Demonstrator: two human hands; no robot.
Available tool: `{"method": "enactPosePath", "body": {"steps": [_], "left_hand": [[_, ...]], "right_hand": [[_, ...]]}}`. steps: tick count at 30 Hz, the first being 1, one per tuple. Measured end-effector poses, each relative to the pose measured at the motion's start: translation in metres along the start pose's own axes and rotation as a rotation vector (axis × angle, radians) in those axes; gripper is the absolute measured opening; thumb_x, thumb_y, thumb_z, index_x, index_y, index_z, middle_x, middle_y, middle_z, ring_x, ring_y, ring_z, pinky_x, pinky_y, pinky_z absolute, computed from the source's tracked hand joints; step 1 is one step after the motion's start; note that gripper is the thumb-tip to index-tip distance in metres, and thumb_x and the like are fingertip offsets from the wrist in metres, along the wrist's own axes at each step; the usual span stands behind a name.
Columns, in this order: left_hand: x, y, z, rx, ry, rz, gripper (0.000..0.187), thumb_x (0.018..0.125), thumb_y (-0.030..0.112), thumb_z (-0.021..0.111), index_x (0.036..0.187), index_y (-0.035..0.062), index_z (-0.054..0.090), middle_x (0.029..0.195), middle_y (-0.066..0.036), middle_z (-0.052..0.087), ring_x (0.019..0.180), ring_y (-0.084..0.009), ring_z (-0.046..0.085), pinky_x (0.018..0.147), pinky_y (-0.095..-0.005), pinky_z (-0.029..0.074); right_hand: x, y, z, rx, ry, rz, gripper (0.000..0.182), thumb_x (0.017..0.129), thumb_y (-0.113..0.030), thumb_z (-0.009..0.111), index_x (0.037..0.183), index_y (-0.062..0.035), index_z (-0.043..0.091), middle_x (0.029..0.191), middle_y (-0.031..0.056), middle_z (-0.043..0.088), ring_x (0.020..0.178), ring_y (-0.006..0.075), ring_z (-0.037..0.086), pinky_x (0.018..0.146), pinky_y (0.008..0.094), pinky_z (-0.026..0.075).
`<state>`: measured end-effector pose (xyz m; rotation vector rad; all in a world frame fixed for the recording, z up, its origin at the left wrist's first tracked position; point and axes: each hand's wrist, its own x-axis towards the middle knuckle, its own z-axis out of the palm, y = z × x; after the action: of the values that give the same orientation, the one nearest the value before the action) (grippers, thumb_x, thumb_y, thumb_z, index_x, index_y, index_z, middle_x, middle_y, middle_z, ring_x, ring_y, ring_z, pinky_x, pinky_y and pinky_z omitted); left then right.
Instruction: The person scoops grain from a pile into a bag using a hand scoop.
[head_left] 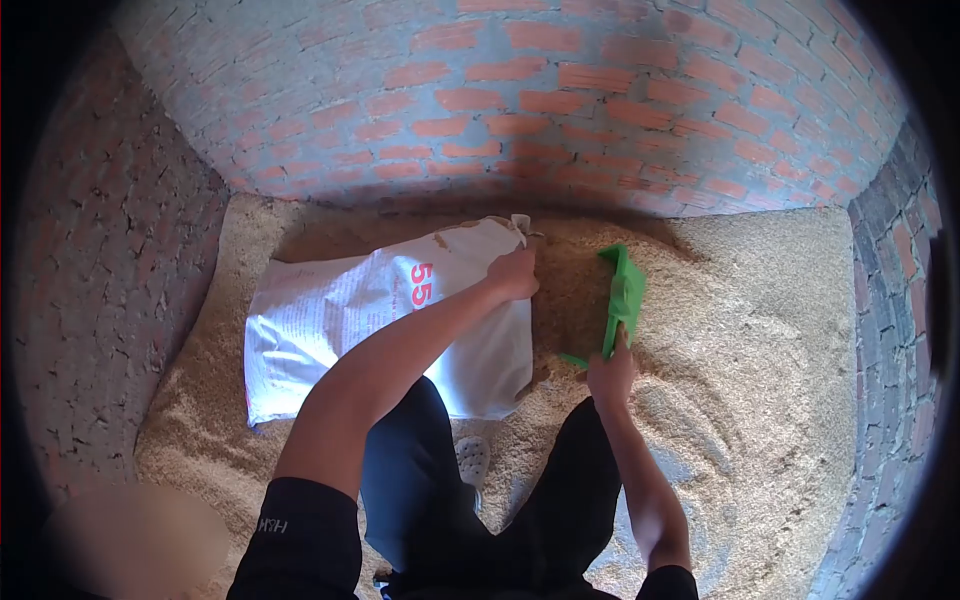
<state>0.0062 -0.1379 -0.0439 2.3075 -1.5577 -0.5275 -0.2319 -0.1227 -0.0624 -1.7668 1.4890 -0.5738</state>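
Note:
A white sack (pixel 390 320) with red print lies on its side at the centre left, its mouth toward the right. My left hand (pixel 514 274) is closed on the sack's upper edge near the mouth. My right hand (pixel 611 377) grips the handle of a green dustpan-like scoop (pixel 627 290), which stands on edge just right of the sack's mouth. Loose grain-like husks (pixel 572 290) lie between the sack and the scoop. The inside of the sack is hidden.
Brick walls rise at the back (pixel 540 100), on the left (pixel 110 260) and on the right (pixel 900 290). Husks (pixel 760 330) cover the floor, thinner near the front right. A light perforated shoe (pixel 472 460) shows between my legs. A blurred round shape is at the lower left.

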Motion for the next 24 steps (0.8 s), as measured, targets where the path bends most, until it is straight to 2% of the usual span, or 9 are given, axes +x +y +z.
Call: {"method": "enactPosePath", "body": {"steps": [1,6,8,10,11,13,14,16,24], "left_hand": [[-0.001,-0.002,-0.003,-0.027,-0.008,0.017,0.055,0.069,0.012,0.054,0.121,0.0005,0.039,0.120,-0.018,0.048,0.102,-0.0345,0.053,0.080,-0.0429,0.046],[-0.010,-0.014,-0.014,-0.067,0.061,-0.004,0.045,0.068,0.011,0.055,0.111,0.0000,0.048,0.114,-0.016,0.052,0.099,-0.0333,0.055,0.078,-0.0419,0.047],[-0.019,-0.009,-0.027,0.008,0.065,-0.100,0.031,0.068,0.011,0.057,0.097,0.0015,0.059,0.104,-0.015,0.058,0.094,-0.0308,0.058,0.075,-0.0409,0.048],[-0.023,-0.015,-0.021,0.071,0.176,-0.087,0.023,0.068,0.010,0.058,0.089,0.0032,0.061,0.097,-0.014,0.060,0.091,-0.0292,0.059,0.073,-0.0404,0.048],[-0.023,-0.019,-0.016,0.142,0.265,-0.064,0.016,0.068,0.010,0.059,0.082,0.0048,0.064,0.090,-0.013,0.063,0.087,-0.0277,0.061,0.071,-0.0399,0.049],[-0.015,-0.020,-0.013,0.121,0.288,-0.081,0.014,0.066,0.009,0.060,0.079,0.0042,0.064,0.085,-0.014,0.063,0.084,-0.0290,0.061,0.069,-0.0411,0.048],[-0.012,-0.019,-0.011,0.109,0.297,-0.077,0.012,0.065,0.008,0.060,0.076,0.0037,0.064,0.080,-0.014,0.063,0.081,-0.0304,0.062,0.068,-0.0423,0.048],[-0.017,-0.013,-0.022,0.177,0.254,-0.018,0.011,0.066,0.008,0.060,0.075,0.0047,0.065,0.078,-0.014,0.063,0.080,-0.0294,0.062,0.066,-0.0413,0.048],[-0.036,-0.037,-0.073,0.411,0.351,0.042,0.010,0.066,0.006,0.059,0.074,0.0069,0.065,0.076,-0.012,0.064,0.078,-0.0270,0.063,0.060,-0.0386,0.048]], "right_hand": [[0.002,-0.006,0.002,-0.119,0.013,-0.060,0.064,0.073,-0.007,0.048,0.133,0.0022,0.027,0.132,0.0265,0.034,0.097,0.0399,0.055,0.084,0.0437,0.045],[0.027,-0.056,0.001,-0.301,-0.065,-0.200,0.063,0.075,-0.010,0.049,0.132,0.0033,0.026,0.130,0.0322,0.032,0.106,0.0417,0.049,0.089,0.0450,0.042],[0.041,-0.065,0.007,-0.438,-0.121,-0.282,0.062,0.076,-0.010,0.049,0.132,0.0047,0.026,0.128,0.0343,0.031,0.106,0.0423,0.048,0.089,0.0457,0.041],[0.066,-0.070,0.020,-0.508,-0.079,-0.299,0.048,0.075,-0.008,0.047,0.119,0.0113,0.038,0.113,0.0377,0.044,0.092,0.0428,0.057,0.076,0.0443,0.049],[0.073,-0.080,0.015,-0.516,-0.083,-0.320,0.048,0.075,-0.008,0.047,0.119,0.0113,0.038,0.113,0.0377,0.044,0.092,0.0428,0.057,0.076,0.0443,0.049],[0.064,-0.121,-0.014,-0.315,-0.324,-0.145,0.033,0.074,-0.005,0.044,0.100,0.0151,0.045,0.091,0.0344,0.055,0.067,0.0397,0.062,0.054,0.0405,0.053],[0.070,-0.122,-0.015,-0.330,-0.326,-0.146,0.033,0.074,-0.005,0.044,0.100,0.0151,0.045,0.091,0.0344,0.055,0.067,0.0397,0.062,0.054,0.0405,0.053],[0.079,-0.125,-0.022,-0.225,-0.326,-0.192,0.023,0.073,-0.004,0.041,0.087,0.0126,0.047,0.075,0.0300,0.058,0.049,0.0367,0.060,0.040,0.0377,0.050],[0.055,-0.169,-0.016,-0.223,-0.337,-0.262,0.027,0.072,-0.005,0.043,0.090,0.0145,0.049,0.074,0.0263,0.060,0.051,0.0335,0.061,0.049,0.0369,0.053]]}}
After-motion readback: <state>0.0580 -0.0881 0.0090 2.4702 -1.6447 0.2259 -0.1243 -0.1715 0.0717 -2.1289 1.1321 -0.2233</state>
